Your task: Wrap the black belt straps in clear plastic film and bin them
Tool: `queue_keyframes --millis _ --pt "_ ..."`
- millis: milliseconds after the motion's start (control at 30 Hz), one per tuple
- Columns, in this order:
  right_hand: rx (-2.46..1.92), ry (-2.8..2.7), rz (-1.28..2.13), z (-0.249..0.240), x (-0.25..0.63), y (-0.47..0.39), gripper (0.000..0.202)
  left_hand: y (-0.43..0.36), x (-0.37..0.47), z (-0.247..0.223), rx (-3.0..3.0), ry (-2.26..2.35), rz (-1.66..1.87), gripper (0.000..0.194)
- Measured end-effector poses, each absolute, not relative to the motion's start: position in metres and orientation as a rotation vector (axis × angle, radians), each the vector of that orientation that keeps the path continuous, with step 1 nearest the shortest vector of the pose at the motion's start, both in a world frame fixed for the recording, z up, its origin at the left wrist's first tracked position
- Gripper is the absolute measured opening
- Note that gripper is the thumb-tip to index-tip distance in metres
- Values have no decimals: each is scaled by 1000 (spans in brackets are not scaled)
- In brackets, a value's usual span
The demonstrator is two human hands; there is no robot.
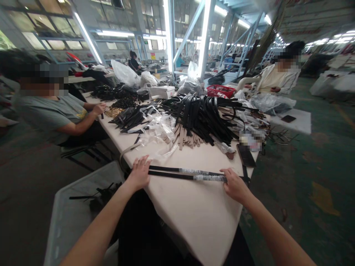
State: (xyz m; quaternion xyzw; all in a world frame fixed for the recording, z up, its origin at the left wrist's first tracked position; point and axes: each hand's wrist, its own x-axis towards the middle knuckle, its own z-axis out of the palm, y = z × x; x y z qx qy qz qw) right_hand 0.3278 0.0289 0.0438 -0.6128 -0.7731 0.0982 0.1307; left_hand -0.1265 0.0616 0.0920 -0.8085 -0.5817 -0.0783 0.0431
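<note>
Two long black straps (169, 173) lie side by side across the near part of the table, each with a stretch of clear crinkled plastic wrap (209, 177) around it. At their left ends my left hand (140, 173) is closed over them, fingers bent across the table edge. My right hand (234, 184) grips the straps near the right end of the wrapped stretch, its index finger laid along them. Beyond my right hand the black ends run on toward the table's right edge. Under my palms the straps are hidden.
Farther up the table (191, 203) lie a large pile of black straps (205, 114), white plastic strips (158, 127), a red basket (220, 90) and a dark phone (246, 155). A grey bin (61, 207) stands at lower left. Co-workers sit left (55, 114) and far right (279, 79).
</note>
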Motion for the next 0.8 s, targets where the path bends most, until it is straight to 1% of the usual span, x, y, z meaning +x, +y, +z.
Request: queue_keyframes --millis 67,100,200,300,333,367,567,633,667,733,767,800 --pt "-1725 -2222 322 42 314 25 50 48 -74 88 -2671 -1599 -345 64" --pt "-1706 -2206 336 41 304 23 50 41 -44 85 -2788 -1500 -390 60" --pt "-1669 -2166 345 40 275 18 55 26 42 72 -2963 -1319 -435 57" --pt "-1791 -2195 313 42 263 16 63 30 86 60 -3015 -1243 -250 25" --pt "-1852 -2221 298 44 265 16 66 35 89 57 -3019 -1225 -187 17" --pt "-1903 -2251 281 45 269 16 68 41 87 55 -3017 -1207 -140 15" --pt "-2033 -2264 164 51 316 25 63 67 50 59 -2973 -1218 -47 15" --pt "-1951 -2298 179 53 329 25 61 69 44 64 -2975 -1233 -60 16" --pt "-1860 -2334 210 56 332 25 62 69 42 66 -2981 -1226 -100 21" --pt "-1656 -2377 297 63 332 29 62 66 39 67 -2994 -1199 -241 42" --pt "-1587 -2358 335 67 328 34 59 65 36 67 -2986 -1206 -331 48" --pt "-1548 -2317 366 72 323 43 54 64 33 66 -2960 -1241 -425 47"
